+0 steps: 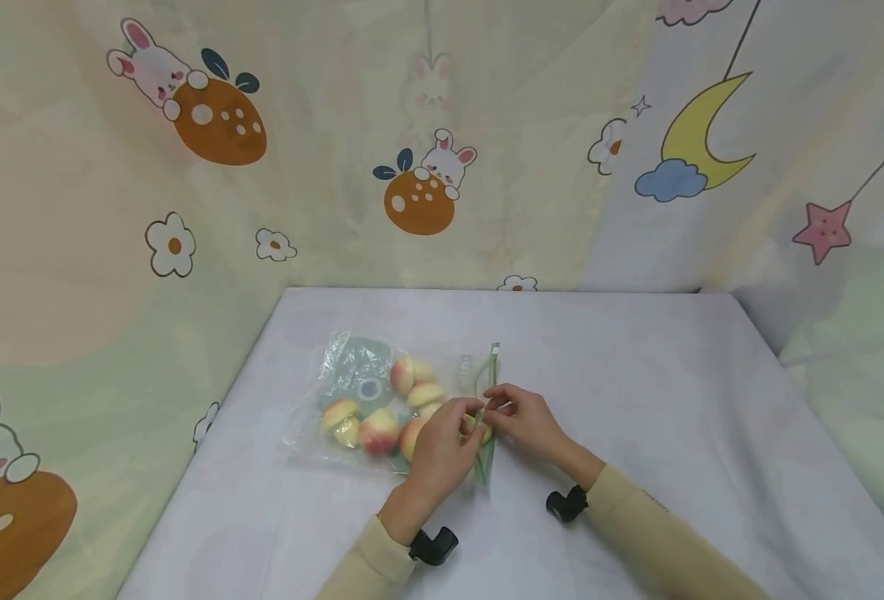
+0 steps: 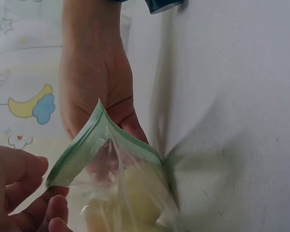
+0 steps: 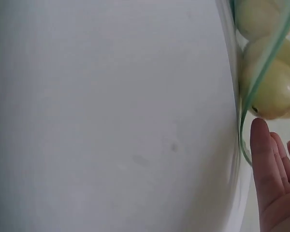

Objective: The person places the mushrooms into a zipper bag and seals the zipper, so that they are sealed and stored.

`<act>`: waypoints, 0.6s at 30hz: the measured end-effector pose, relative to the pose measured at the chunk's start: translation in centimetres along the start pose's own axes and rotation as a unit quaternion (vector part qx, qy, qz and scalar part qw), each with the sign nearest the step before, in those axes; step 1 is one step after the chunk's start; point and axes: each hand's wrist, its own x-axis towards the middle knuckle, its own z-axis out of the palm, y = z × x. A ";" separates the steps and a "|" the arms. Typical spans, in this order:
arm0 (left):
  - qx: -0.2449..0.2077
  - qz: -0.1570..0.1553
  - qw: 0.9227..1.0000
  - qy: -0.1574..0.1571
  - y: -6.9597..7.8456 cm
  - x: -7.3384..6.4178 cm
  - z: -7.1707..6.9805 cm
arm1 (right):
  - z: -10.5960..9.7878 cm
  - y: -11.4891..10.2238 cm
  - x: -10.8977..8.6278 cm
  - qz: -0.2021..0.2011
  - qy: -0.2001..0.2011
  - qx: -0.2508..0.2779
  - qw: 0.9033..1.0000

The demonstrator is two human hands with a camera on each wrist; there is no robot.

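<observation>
A clear zip bag [image 1: 307, 433] with a green zip edge [image 1: 489, 462] lies on the table. Inside are several round yellow-and-red fruits [image 1: 379, 432], perhaps peaches or apples. My left hand [image 1: 445, 446] lies over the bag's right part and hides some of the fruit. In the left wrist view, my left fingers [image 2: 36, 166] pinch one side of the zip edge, which rises to a peak. Facing it at the bag's mouth is my right hand [image 1: 527, 421]. Its fingers [image 3: 262, 154] look straight in the right wrist view, close to the zip edge and a yellow fruit.
The white-covered table [image 1: 636, 375] reaches past the bag on both sides. A patterned cloth [image 1: 322, 125] hangs behind it and at the sides. Each wrist bears a black camera mount [image 1: 434, 547]. A green print with a pale ring [image 1: 370, 389] shows at the bag's left.
</observation>
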 end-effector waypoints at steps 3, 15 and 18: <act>0.011 -0.008 1.000 -0.025 0.1 -0.1 -0.1 | -0.6 0.4 0.8 0.043 0.032 0.028 0.998; 0.077 -0.008 0.992 -0.098 0.1 1.6 -0.5 | -2.5 1.8 7.5 0.209 -0.004 0.048 0.977; 0.100 -0.033 0.986 -0.131 -0.4 4.4 -1.4 | -2.2 1.6 8.4 0.224 0.004 0.041 0.974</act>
